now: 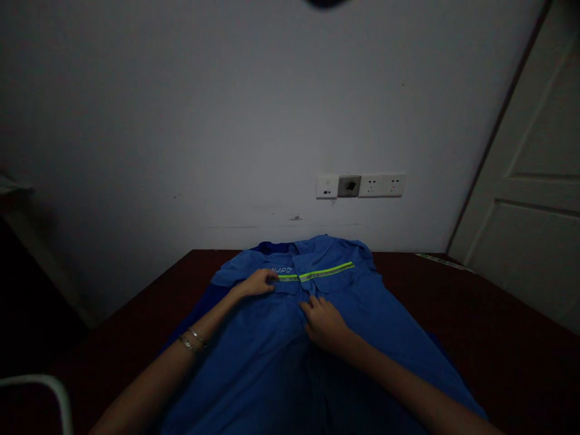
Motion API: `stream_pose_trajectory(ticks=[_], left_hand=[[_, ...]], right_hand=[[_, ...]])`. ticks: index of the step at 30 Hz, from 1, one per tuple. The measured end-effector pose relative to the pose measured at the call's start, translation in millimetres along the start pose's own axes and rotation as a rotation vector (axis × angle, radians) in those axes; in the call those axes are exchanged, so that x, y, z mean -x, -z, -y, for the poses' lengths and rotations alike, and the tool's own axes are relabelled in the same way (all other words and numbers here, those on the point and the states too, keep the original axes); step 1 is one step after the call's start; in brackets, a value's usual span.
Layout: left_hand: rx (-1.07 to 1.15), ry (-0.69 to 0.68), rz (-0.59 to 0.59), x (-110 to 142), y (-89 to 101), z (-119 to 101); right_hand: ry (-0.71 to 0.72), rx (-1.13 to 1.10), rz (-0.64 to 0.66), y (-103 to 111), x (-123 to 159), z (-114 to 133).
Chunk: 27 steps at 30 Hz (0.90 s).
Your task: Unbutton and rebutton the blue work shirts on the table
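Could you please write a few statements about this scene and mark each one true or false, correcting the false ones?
1. The blue garment lies on the dark red table. True.
2. The stripe across its chest is orange. False: the stripe is yellow-green with grey.
3. The right hand appears lower in the picture than the left hand. True.
4. The left arm is bare of jewellery. False: silvery bracelets circle the left arm.
5. All the wall plates are white. False: a grey plate sits among white plates.
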<state>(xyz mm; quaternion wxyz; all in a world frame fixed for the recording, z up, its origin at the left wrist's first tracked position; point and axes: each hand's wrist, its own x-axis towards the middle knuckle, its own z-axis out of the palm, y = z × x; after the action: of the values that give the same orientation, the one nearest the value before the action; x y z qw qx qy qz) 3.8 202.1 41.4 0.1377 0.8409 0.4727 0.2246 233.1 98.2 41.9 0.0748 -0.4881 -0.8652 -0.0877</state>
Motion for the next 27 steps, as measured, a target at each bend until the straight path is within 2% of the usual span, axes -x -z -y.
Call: stream_pose_trajectory(ticks=[3, 8, 10, 13, 18, 23, 27], left_hand=[[-0.039, -0.052, -0.030, 8, -15.7, 12], [-0.078, -0.149, -0.161, 13, -28.4, 11], [-0.018, -0.166, -0.194, 12, -29.8, 11], [0.140, -0.085, -0.259, 7, -32.5, 14], [0.396, 0.086, -0.355, -1, -39.7, 28], [0.479, 0.153, -0.370, -8, -45.4, 41], [0.497, 0.224, -0.402, -12, -45.8, 43]], right_hand=[[-0.029, -0.001, -0.046, 11, -7, -4], [-0.034, -0.041, -0.207, 36, -31, -2], [-0.029, -0.114, -0.201, 40, -45, 1], [-0.065, -0.251, -0.120, 40, -70, 4], [-0.055, -0.367, 0.006, 19, -102, 8], [-0.047, -0.263, -0.029, -16, -111, 11], [0.028, -0.266, -0.034, -36, -113, 8]])
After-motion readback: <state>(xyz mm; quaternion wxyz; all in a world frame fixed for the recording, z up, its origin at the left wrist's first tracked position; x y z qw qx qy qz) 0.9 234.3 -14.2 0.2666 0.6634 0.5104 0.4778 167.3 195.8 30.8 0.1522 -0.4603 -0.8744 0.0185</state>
